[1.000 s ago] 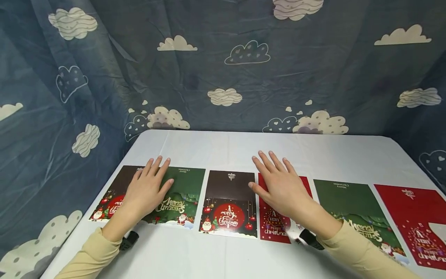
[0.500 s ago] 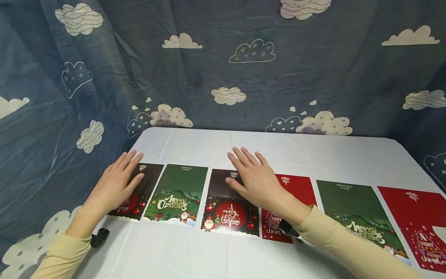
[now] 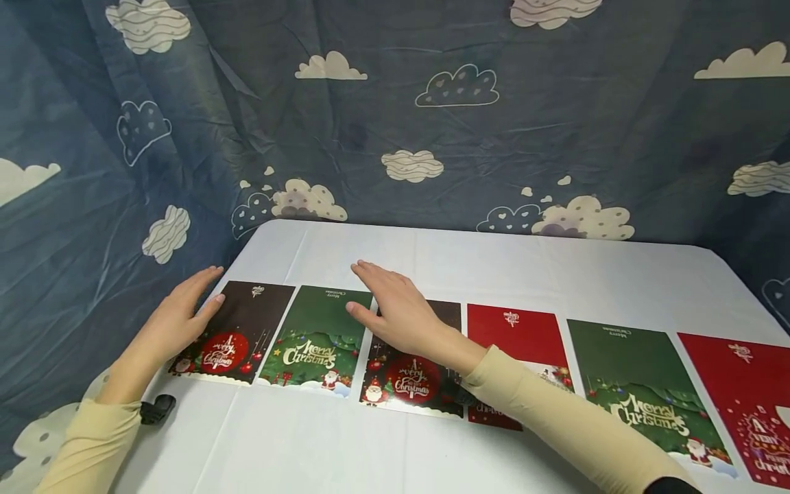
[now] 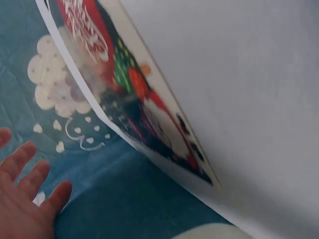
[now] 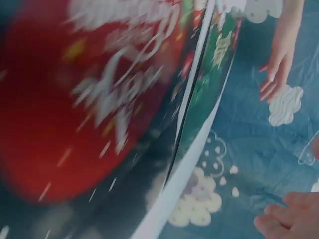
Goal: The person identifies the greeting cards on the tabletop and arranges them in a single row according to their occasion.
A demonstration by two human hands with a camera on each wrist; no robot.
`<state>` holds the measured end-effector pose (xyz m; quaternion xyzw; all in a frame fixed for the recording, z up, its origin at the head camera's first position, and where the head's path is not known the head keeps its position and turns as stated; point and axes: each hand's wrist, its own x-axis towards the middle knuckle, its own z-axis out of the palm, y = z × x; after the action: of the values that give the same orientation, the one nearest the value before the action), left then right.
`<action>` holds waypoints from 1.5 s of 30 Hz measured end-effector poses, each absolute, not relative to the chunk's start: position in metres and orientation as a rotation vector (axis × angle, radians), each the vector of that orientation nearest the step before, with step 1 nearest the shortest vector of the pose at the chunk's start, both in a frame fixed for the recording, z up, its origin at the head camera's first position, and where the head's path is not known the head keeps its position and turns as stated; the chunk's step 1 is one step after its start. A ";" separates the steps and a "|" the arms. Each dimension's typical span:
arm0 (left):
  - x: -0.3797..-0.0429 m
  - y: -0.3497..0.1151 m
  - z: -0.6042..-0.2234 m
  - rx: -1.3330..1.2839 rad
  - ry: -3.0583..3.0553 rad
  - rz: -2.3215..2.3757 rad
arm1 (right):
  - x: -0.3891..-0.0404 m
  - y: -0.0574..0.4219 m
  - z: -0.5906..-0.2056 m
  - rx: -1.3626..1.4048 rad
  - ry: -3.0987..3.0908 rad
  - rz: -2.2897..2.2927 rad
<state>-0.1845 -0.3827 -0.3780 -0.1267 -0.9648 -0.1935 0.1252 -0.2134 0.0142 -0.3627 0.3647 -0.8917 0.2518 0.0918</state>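
Observation:
Christmas cards lie in one row across the white table. From the left come a dark brown card (image 3: 243,329) with a red circle, a green card (image 3: 317,343) and a second dark brown card (image 3: 441,319), then a red card (image 3: 515,336). My left hand (image 3: 169,326) hovers by the left edge of the leftmost card, fingers extended, holding nothing. Above the gap between the green card and the second brown card is my right hand (image 3: 401,312), fingers straight and thumb apart. My right forearm hides parts of the second brown and red cards.
Further right lie another green card (image 3: 648,398) and another red card (image 3: 747,398), which runs out of view. The white tabletop (image 3: 308,439) ends at the left near my left hand. A blue cloud-print curtain (image 3: 370,123) hangs behind and beside it.
Both hands have moved left. My left hand has gone off the leftmost cards toward the table edge; my right hand has passed from the red card to near the left green card.

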 end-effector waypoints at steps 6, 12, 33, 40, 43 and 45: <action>-0.186 -0.398 -0.373 -0.216 -2.885 -0.656 | -0.216 -0.014 -0.364 1.049 -2.744 1.365; -0.193 -0.410 -0.372 -0.147 -2.909 -0.758 | -0.218 -0.040 -0.366 0.941 -2.667 1.988; -0.195 -0.421 -0.385 0.113 -2.985 -1.211 | -0.214 -0.116 -0.396 0.351 -2.036 3.401; -0.189 -0.412 -0.383 0.106 -3.032 -1.194 | -0.210 -0.125 -0.398 0.232 -1.899 3.541; -0.189 -0.412 -0.381 0.063 -3.050 -1.249 | -0.209 -0.126 -0.398 0.216 -1.872 3.556; -0.189 -0.414 -0.382 0.066 -3.044 -1.309 | -0.209 -0.126 -0.400 0.222 -1.883 3.549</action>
<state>-0.1891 -0.4139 -0.3816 0.0198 -0.9150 -0.3935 -0.0863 -0.2086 -0.1264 -0.3996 0.0498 -0.4232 0.7975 -0.4272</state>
